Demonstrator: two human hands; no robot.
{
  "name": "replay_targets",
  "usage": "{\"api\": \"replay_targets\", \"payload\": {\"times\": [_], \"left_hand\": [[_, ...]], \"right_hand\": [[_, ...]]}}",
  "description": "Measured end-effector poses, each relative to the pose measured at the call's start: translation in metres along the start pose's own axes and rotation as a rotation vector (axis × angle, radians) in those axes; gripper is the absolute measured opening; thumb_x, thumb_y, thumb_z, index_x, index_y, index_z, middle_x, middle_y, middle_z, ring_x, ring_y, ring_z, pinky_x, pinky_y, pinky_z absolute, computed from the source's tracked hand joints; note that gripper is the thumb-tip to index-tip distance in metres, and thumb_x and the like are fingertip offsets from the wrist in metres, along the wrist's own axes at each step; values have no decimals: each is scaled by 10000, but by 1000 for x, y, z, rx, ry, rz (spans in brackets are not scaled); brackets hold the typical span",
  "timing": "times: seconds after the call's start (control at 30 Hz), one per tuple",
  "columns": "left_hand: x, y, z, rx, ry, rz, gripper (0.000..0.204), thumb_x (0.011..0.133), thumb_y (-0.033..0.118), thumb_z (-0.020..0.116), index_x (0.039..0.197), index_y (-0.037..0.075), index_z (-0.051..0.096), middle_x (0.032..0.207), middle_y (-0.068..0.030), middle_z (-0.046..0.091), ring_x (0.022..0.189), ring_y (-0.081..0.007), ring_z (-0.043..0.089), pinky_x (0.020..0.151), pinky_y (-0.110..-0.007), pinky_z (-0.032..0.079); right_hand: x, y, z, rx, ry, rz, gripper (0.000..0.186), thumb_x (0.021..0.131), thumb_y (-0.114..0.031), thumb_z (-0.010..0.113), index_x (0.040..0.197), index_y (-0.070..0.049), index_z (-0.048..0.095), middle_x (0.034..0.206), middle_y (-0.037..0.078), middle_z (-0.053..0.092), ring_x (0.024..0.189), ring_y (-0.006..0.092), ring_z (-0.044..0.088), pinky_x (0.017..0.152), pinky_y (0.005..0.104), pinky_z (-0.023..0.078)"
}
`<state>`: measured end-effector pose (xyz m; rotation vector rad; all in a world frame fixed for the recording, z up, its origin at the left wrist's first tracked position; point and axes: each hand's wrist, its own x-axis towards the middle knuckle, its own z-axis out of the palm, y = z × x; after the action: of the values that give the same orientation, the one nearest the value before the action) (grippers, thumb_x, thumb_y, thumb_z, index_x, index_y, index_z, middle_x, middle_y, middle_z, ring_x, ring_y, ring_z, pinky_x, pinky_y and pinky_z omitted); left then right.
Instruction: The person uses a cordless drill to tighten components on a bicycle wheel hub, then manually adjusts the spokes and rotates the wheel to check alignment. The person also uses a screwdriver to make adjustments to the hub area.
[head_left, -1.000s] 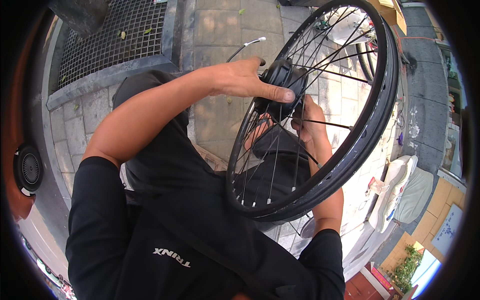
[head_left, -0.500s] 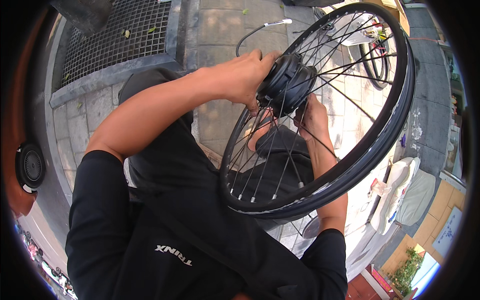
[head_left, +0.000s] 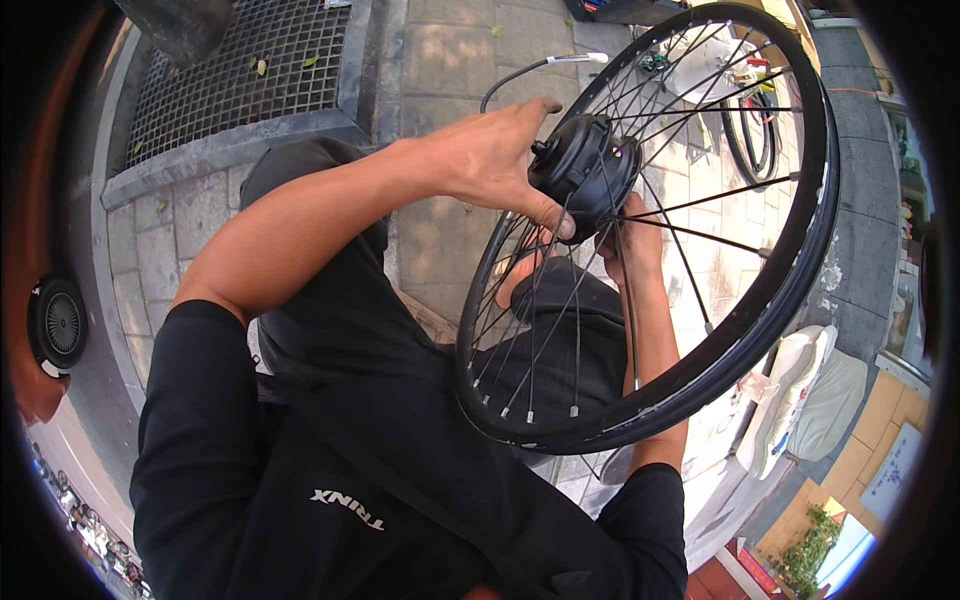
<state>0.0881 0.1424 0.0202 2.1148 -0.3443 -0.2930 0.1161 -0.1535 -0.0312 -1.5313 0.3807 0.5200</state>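
Observation:
I hold a black spoked bicycle wheel (head_left: 805, 222) tilted over my lap, with a large black hub (head_left: 590, 172) at its middle. My left hand (head_left: 492, 158) grips the hub from the left, thumb low on its face and fingers toward its top. My right hand (head_left: 630, 238), behind the spokes, is curled at the underside of the hub; its fingertips are partly hidden. A black cable (head_left: 515, 76) with a white-tipped end sticks out beyond the left side of the hub.
A metal grate (head_left: 250, 80) lies at upper left, an orange car's wheel (head_left: 58, 325) at far left. More bicycle wheels (head_left: 740, 145) lie on the paving (head_left: 445, 45) behind the held wheel. White padded items (head_left: 785, 400) sit at the right beside the shopfront.
The wheel has turned, its spokes at other angles, and the hub has shifted slightly right. My left thumb has shifted on the hub, and the cable has moved slightly right.

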Motion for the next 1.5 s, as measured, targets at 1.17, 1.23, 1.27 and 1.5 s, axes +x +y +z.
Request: {"api": "replay_targets", "payload": {"times": [1.17,1.23,1.27,1.5], "left_hand": [[7,-13,-10,-146,-68,-45,1469,487,763,962,1554,-42,351,1225,-372,658,1168,-487,679,1030,-492,533],[6,-2,-11,-70,-84,-97,1457,500,779,948,1544,-48,357,1202,-367,671,1174,-488,678,1028,-490,536],[4,4,-12,-32,-91,-123,1451,506,787,941,1539,-51,360,1191,-364,677,1177,-489,677,1027,-489,537],[-5,5,-4,64,-42,-112,1454,529,913,825,1490,-90,393,1158,-359,690,1173,-488,683,1007,-512,539]], "right_hand": [[-4,-13,24,78,116,33,300,1038,-251,522,799,-70,526,608,30,413,438,158,365,387,326,278],[-3,-11,21,73,120,38,292,1040,-250,521,810,-70,532,611,26,413,438,151,361,387,322,283],[-1,-9,18,69,121,41,288,1040,-250,521,816,-70,535,613,24,414,438,148,359,387,320,285],[-6,-4,11,37,85,2,296,1038,-276,545,834,-61,556,599,21,422,418,148,365,382,329,290]]}}
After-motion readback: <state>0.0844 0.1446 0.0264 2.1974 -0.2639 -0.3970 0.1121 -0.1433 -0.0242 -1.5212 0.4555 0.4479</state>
